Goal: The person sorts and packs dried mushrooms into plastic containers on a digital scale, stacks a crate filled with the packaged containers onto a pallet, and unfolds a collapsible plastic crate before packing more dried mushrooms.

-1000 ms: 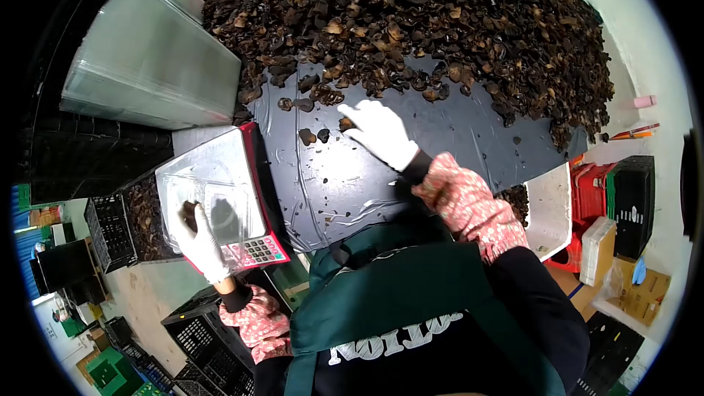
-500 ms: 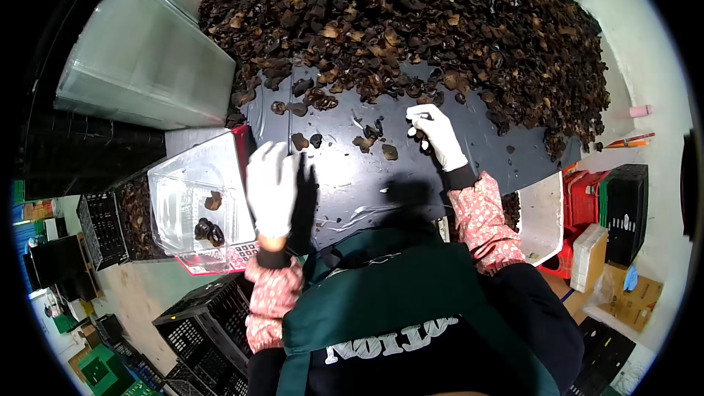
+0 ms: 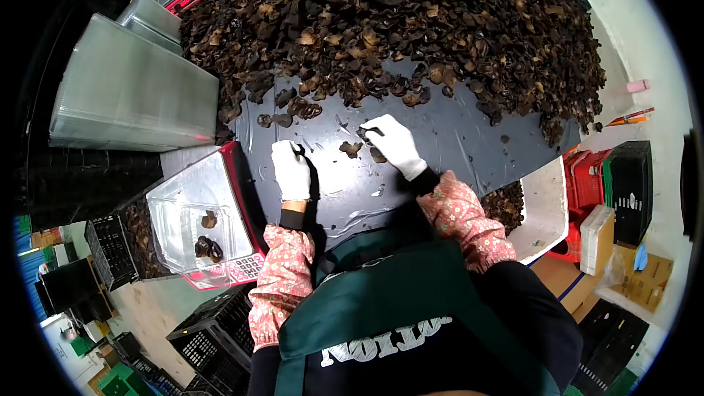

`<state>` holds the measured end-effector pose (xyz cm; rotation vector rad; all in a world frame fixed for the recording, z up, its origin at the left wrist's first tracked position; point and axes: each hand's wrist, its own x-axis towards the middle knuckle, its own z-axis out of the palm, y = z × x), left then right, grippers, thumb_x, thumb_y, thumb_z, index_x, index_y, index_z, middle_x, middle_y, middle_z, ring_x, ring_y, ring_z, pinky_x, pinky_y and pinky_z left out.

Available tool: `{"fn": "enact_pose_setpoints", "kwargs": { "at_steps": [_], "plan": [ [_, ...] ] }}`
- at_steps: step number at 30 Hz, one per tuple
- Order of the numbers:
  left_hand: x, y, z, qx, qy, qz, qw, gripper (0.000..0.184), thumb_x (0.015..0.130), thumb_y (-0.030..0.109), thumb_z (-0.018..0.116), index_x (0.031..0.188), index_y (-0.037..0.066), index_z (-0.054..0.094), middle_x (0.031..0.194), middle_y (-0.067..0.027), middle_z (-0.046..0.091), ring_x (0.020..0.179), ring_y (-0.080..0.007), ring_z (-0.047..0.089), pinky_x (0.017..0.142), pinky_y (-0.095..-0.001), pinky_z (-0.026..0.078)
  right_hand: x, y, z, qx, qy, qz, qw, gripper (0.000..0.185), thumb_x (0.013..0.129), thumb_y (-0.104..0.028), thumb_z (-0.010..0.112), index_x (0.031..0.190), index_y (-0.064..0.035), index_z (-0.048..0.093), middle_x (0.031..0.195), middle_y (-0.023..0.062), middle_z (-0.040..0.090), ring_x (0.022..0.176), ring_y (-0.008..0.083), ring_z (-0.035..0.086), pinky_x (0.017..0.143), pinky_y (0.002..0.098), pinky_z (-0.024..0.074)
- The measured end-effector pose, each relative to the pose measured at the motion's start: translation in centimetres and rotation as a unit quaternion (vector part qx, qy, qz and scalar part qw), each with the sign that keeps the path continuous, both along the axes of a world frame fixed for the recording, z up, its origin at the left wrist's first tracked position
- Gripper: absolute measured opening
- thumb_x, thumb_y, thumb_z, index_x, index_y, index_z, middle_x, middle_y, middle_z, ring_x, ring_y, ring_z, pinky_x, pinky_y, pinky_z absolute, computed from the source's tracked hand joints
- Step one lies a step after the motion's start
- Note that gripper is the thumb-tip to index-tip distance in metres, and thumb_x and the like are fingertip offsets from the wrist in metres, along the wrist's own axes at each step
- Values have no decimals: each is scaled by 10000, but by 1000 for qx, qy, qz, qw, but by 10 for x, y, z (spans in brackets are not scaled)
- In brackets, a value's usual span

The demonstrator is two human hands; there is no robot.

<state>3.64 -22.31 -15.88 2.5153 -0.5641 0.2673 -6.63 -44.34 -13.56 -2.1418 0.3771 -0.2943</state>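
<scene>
My left hand (image 3: 292, 170), in a white glove, rests low over the dark table with its fingers curled on a dark wood ear mushroom piece, a bit of which shows at the fingertips. My right hand (image 3: 396, 147), also gloved, pinches another small dark piece (image 3: 362, 133). Just below its fingers lies a brown wood ear piece (image 3: 378, 155), and a ragged one (image 3: 351, 149) sits between the hands. At the left, a clear plastic box (image 3: 176, 209) with two mushroom pieces in it stands on a red-and-white scale (image 3: 246, 268).
A large heap of wood ear mushrooms (image 3: 396, 29) covers the back of the table (image 3: 455, 136). Stacked clear plastic boxes (image 3: 136, 88) stand at the left. A white bin (image 3: 544, 209) with mushrooms is at the right, beside red crates (image 3: 584, 176). Black crates (image 3: 213, 330) stand lower left.
My left hand has moved from beside the scale onto the table, closing over the loose pieces there. My right hand has moved left and slightly down. The view has shifted slightly.
</scene>
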Motion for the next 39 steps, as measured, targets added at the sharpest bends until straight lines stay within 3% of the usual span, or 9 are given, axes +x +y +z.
{"fn": "enact_pose_setpoints", "kwargs": {
  "at_steps": [5,8,9,17,23,27,30,36,39],
  "plan": [
    [-30,-33,30,-230,108,-116,960,193,887,40,553,1075,22,594,944,-146,573,914,-333,578,846,-378,466,-36,-27,20,158,78,-59,983,310,864,-180,651,1168,-136,696,985,89,663,833,184,654,748,298,521],
    [-41,-47,16,-116,122,-165,972,389,893,138,638,1270,71,572,1005,-164,596,936,-337,595,830,-396,485,-51,-27,13,-3,11,-21,1000,326,865,-137,651,1187,-99,688,999,58,651,789,125,625,716,253,504],
    [-45,-50,10,-64,150,-135,977,350,885,161,654,1213,63,582,1008,-184,576,916,-357,585,804,-415,485,-54,-24,13,-156,-57,15,986,327,856,-135,658,1179,-98,691,1004,78,656,805,151,645,729,269,516],
    [-53,-35,18,-109,105,-107,983,225,873,163,661,998,8,555,946,-202,518,844,-382,547,737,-436,460,-45,17,1,-224,-76,9,972,304,723,-194,776,997,-108,675,894,67,603,747,252,640,642,328,515],
    [-63,53,126,-256,131,-15,958,98,876,38,652,947,18,587,936,-113,587,888,-246,584,834,-334,463,-48,19,4,-121,-5,-1,993,150,778,-136,688,917,-99,648,873,73,607,818,279,636,699,338,514],
    [-63,160,134,-369,74,154,914,113,895,3,638,984,19,571,948,-71,585,890,-174,554,849,-305,461,-24,43,36,181,49,114,976,180,836,-166,706,960,-41,669,895,64,625,805,157,599,746,283,479],
    [-69,214,157,-208,-7,241,948,94,909,24,643,939,20,554,925,-39,567,864,-133,510,831,-275,438,10,88,74,313,123,170,926,195,840,-141,715,995,-35,665,938,48,612,819,124,597,754,287,487],
    [-64,241,127,-155,-24,208,966,188,847,-7,653,963,13,506,971,-87,541,911,-191,520,874,-303,434,85,226,153,128,-116,357,918,218,842,-163,696,1028,-67,635,997,101,643,863,215,649,786,331,528],
    [-66,243,121,-55,-65,193,977,358,839,-14,593,1191,-20,523,1158,-160,556,1073,-264,550,984,-360,424,110,292,159,75,-388,382,835,225,749,-183,690,964,-119,670,978,70,636,967,282,615,825,391,517]
  ]
}}
